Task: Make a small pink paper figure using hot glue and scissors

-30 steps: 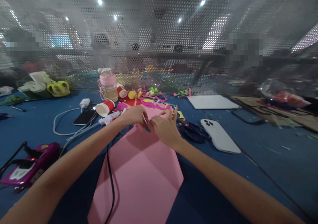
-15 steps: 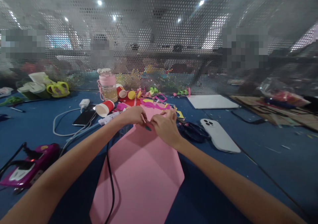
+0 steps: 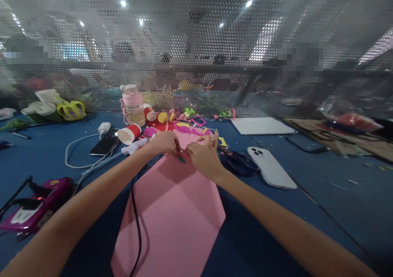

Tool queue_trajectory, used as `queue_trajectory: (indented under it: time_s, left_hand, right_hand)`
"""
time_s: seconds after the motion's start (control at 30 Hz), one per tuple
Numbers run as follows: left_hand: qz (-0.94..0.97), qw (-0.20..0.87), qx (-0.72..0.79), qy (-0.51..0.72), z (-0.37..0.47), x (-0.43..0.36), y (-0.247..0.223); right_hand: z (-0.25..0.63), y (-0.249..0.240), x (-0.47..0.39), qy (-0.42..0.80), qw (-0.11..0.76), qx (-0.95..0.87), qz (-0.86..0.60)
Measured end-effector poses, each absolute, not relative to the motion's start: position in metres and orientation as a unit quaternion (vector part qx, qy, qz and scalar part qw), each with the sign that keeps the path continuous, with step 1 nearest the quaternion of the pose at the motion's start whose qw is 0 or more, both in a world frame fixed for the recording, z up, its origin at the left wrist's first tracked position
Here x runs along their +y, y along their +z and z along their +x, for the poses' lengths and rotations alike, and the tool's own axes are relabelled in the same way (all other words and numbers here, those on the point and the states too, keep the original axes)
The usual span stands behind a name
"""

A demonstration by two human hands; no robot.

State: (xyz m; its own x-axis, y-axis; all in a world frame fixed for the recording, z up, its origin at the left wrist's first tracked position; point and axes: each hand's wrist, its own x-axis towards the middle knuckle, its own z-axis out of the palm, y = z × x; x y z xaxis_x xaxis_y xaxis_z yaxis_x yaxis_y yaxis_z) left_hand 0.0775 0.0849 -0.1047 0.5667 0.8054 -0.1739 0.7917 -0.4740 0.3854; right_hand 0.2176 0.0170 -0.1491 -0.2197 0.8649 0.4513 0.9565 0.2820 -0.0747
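My left hand [image 3: 167, 143] and my right hand [image 3: 205, 157] meet over the far part of a large pink sheet [image 3: 175, 211]. Both are closed, fingertips pinched together around something small and thin that the fingers mostly hide. A small teal piece [image 3: 182, 160] shows just below the fingertips; whether it is held or lies on the sheet I cannot tell. To the left of my left hand lies a white and lilac glue gun [image 3: 135, 147]. Scissors with dark blue handles [image 3: 239, 163] rest right of my right hand. Colourful cut pieces [image 3: 184, 129] lie beyond the fingers.
A black cable [image 3: 136, 219] crosses the sheet. On the left are a purple power strip [image 3: 46, 203], a black phone [image 3: 105, 145], a red paper cup [image 3: 129, 133] and a bottle [image 3: 133, 107]. A white phone [image 3: 272, 168] and white board [image 3: 262, 125] lie right. A perforated screen [image 3: 196, 43] stands behind.
The pink sheet's right corner has shifted slightly left. Some fingers of my right hand are raised a little more, and the teal piece is tilted more steeply. Both hands stay pinched in nearly the same place.
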Motion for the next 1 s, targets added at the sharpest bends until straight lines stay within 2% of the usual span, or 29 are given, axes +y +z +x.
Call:
queue_trajectory:
  time_s: [0.23, 0.47, 0.6, 0.83, 1.0]
  left_hand:
    - [0.859, 0.239, 0.453, 0.023, 0.0748, 0.0863, -0.1058]
    - [0.847, 0.301, 0.437, 0.036, 0.0731, 0.0897, -0.1081]
    - [0.848, 0.292, 0.441, 0.032, 0.0730, 0.0921, -0.1107]
    - [0.848, 0.291, 0.443, 0.029, 0.0727, 0.0921, -0.1097]
    - [0.828, 0.340, 0.444, 0.049, 0.0720, 0.0925, -0.1107]
  right_hand:
    - [0.2177, -0.1465, 0.0176, -0.054, 0.242, -0.757, -0.604]
    - [0.2183, -0.1441, 0.0165, -0.025, 0.240, -0.758, -0.606]
    - [0.2181, -0.1427, 0.0160, -0.010, 0.245, -0.759, -0.604]
    - [0.2185, -0.1441, 0.0163, -0.012, 0.261, -0.758, -0.598]
    - [0.2218, -0.1448, 0.0175, -0.029, 0.255, -0.760, -0.597]
